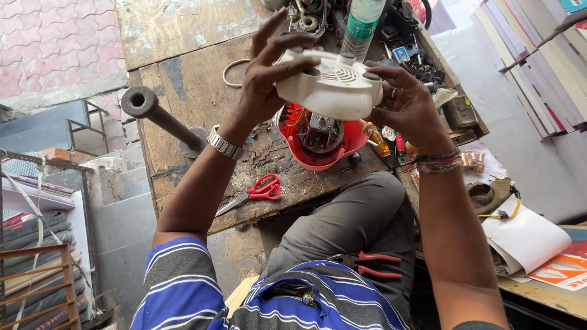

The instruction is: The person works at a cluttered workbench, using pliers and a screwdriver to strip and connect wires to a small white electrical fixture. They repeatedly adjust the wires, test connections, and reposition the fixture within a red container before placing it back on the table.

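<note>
Holding the white plastic vented cover with both hands, left hand and right hand clamped on its ends, we hover above the open red plastic motor shell on the wooden tabletop. If we slip, we think the cover could drop and squash the thin wires inside.

Left hand, right hand: raised, seemingly clasped.

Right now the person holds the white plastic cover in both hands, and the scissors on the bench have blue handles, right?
Not quite. The head view shows the left hand and right hand both holding the white plastic cover, but the scissors on the wooden bench have red handles, not blue.
</note>
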### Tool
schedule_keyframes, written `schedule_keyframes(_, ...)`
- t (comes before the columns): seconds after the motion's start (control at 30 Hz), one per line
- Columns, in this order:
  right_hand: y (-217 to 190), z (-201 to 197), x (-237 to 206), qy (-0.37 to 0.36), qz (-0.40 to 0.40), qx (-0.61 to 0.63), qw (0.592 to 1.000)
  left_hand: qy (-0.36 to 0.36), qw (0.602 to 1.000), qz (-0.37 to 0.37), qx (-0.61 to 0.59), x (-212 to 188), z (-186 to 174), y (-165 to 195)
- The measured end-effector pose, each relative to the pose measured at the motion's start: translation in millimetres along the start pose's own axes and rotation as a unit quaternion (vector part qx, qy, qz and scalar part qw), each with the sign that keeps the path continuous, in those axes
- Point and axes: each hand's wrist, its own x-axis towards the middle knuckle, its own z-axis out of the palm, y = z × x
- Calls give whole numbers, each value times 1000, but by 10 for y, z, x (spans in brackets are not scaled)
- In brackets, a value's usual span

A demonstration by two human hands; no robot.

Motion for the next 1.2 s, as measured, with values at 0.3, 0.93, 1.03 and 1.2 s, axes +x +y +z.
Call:
schedule_keyframes(0.3,206,235,-350,135,-84,-118,980,-116,980,-149,-58,-266,-112,1)
schedule_keyframes(0.93,345,654,-683,144,-207,-397,883,33,817,-437,-374,-936,266,99)
schedule_keyframes(1.03,357,647,-682,145,-207,-416,873,35,816,-428,-386,-932,239,116)
schedule_keyframes(1.2,413,649,-664,141,-206,-402,881,32,813,-452,-366,-908,229,172)
